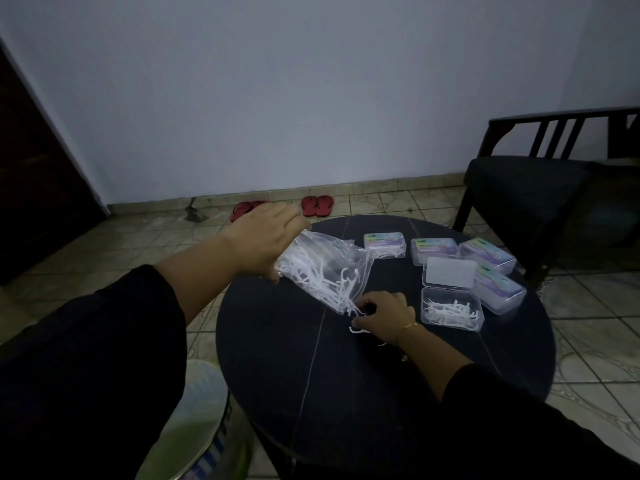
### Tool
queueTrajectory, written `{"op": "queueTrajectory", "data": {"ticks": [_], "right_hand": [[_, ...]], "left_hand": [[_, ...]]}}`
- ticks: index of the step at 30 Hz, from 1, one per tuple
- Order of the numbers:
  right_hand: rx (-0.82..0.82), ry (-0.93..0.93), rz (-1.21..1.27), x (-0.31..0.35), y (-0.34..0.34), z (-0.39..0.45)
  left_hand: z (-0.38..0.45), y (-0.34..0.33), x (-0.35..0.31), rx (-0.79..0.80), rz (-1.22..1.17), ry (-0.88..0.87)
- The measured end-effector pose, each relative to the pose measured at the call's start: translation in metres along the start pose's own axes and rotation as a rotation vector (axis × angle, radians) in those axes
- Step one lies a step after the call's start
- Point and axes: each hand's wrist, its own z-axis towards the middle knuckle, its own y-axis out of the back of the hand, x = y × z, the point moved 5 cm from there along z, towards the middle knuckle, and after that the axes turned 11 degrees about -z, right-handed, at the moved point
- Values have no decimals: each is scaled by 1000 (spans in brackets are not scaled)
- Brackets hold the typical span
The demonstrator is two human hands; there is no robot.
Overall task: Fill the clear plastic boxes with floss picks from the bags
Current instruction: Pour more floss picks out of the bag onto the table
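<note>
While left hand [266,242] grips crinkled bag [325,271], picks [356,311] seemingly spill.

Dark round table [277,358], plastic boxes [450,308]

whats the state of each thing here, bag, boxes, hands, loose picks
plastic bag: held up tilted, mouth down, floss picks inside
left hand: grips the bag's upper end
right hand: curled round picks at the bag's mouth
open box: lid up, partly filled with picks
closed boxes: four, lids shut, labelled
loose pick: lying on the round table
</note>
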Motion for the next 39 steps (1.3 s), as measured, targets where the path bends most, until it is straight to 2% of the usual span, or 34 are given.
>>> {"op": "queueTrajectory", "data": {"ticks": [7, 12, 17, 26, 31, 39], "right_hand": [[7, 0, -50, 8, 2, -1], [-19, -62, 39, 3, -4, 1], [-36, -73, -64, -4, 3, 2], [-46, -53, -150, -1, 5, -1], [33, 8, -180, 4, -4, -2], [-41, -52, -46, 0, -6, 3]], "left_hand": [[1, 5, -4, 16, 6, 15], [1, 4, -3, 22, 23, 14], [1, -1, 1, 37, 58, 0], [5, 4, -2, -69, 4, -33], [4, 8, -8, -9, 21, -23], [4, 9, -5, 80, -25, 23]]}}
